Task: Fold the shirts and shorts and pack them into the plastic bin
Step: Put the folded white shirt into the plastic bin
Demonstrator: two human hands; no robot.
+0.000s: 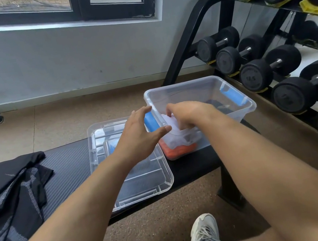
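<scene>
Pressing a soft white garment [172, 123] into the bin [242, 106] on the desk [70, 164], our right hand [191, 115] curls fingers around it; left hand [141, 133] hovers spread wide. Light, floppy cloth: we grip folds.

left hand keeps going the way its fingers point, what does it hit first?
Most likely the near-left wall of the clear plastic bin, by its blue latch. The left hand is open, fingers spread and aimed at that side. Depth is unclear from one view; it may already be nearly touching.
</scene>
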